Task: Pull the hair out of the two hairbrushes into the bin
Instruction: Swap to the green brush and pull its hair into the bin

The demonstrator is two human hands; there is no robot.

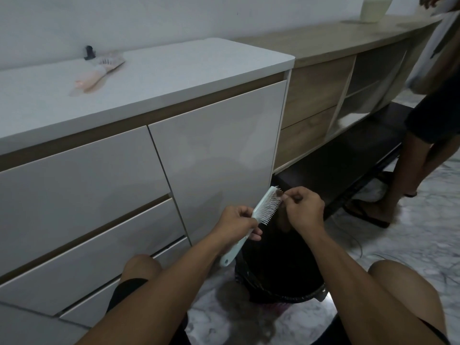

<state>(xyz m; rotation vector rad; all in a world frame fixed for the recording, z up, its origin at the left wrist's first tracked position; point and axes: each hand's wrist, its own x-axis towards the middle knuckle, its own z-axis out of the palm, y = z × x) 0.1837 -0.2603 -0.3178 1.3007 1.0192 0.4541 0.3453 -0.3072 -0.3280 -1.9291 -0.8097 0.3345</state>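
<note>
A pale blue-white hairbrush (263, 207) is held over the black bin (278, 270), bristles facing right. My left hand (239, 222) grips its handle, whose end sticks out below my wrist. My right hand (302, 207) pinches a small dark tuft of hair (278, 194) at the brush's top bristles. A second hairbrush (99, 70), pink-handled, lies on the white counter (174, 78) at the upper left, out of reach of both hands. The bin has a black liner, and my arms hide part of its rim.
White drawer fronts (99, 195) stand close on my left. A wooden shelf unit (348, 95) and dark low bench (348, 155) run to the right. Another person's legs (408, 175) stand at the far right on the marble floor. A small black object (89, 53) sits by the pink brush.
</note>
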